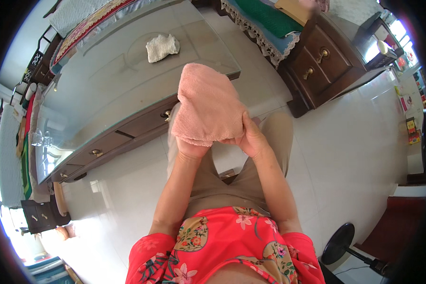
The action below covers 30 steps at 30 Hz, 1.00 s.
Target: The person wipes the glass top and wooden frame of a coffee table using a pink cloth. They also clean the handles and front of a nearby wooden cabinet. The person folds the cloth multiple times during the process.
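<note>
A folded pink terry towel (209, 106) is held up above my lap. My left hand (191, 148) supports it from below at its near left corner, with the fingers hidden underneath. At the right edge, my right hand (251, 137) grips the towel, the thumb on top and the other fingers mostly behind it. A crumpled white cloth (162, 48) lies beyond the towel on a low glass-topped table (103, 81).
The table's near side has drawers with brass pulls (96, 152). To the right stands a dark wooden drawer cabinet (319, 67) beside a covered seat (266, 30). A black round-based stand (338, 243) is on the tiled floor (326, 159) at lower right.
</note>
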### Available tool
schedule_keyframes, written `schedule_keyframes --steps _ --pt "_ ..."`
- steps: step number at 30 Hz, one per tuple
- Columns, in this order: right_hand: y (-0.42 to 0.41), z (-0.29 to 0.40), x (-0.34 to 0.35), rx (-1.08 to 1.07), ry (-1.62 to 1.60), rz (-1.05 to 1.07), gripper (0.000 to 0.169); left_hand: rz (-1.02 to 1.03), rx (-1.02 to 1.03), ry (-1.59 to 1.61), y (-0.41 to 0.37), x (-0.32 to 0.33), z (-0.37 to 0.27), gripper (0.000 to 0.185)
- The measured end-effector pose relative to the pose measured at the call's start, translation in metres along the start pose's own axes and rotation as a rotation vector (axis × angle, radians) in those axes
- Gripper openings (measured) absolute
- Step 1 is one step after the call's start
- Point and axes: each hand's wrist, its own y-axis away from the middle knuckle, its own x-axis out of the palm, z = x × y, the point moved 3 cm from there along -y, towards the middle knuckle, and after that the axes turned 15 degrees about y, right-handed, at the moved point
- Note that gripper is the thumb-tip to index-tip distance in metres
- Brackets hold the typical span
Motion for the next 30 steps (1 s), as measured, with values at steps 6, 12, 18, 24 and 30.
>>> schedule_keyframes --steps 6,12,18,24,30 --pt "-0.012 -0.014 -0.007 0.132 0.126 -0.018 0.076 -0.009 0.111 -0.524 0.002 -0.035 -0.026 0.048" --pt "-0.022 -0.002 -0.002 -0.045 0.104 0.014 0.06 -0.074 -0.112 -0.005 0.019 -0.04 -0.074 0.04" --pt "-0.041 -0.025 -0.032 0.189 0.094 0.13 0.051 -0.185 0.06 0.003 0.02 -0.049 -0.081 0.039" --pt "-0.03 -0.061 0.0 0.356 0.113 -0.023 0.044 -0.272 0.162 0.02 0.019 -0.032 -0.074 0.041" --pt "-0.032 -0.038 -0.015 0.021 0.057 -0.093 0.036 0.177 -0.259 0.154 0.006 -0.073 -0.089 0.042"
